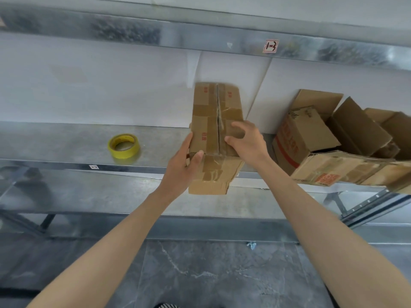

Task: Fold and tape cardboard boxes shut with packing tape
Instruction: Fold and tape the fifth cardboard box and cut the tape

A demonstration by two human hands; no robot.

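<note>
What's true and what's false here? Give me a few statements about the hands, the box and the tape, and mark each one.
1. The yellow tape roll lies on the metal shelf, left of the cardboard box. True.
2. The right hand holds the tape roll. False: it rests on the box's top, and neither hand touches the roll.
3. The left hand grips the box's near left corner. True.
4. The box's top flaps stand wide open. False: they are folded down and meet at a centre seam.
5. A pile of other cardboard boxes sits to the right. True.
</note>
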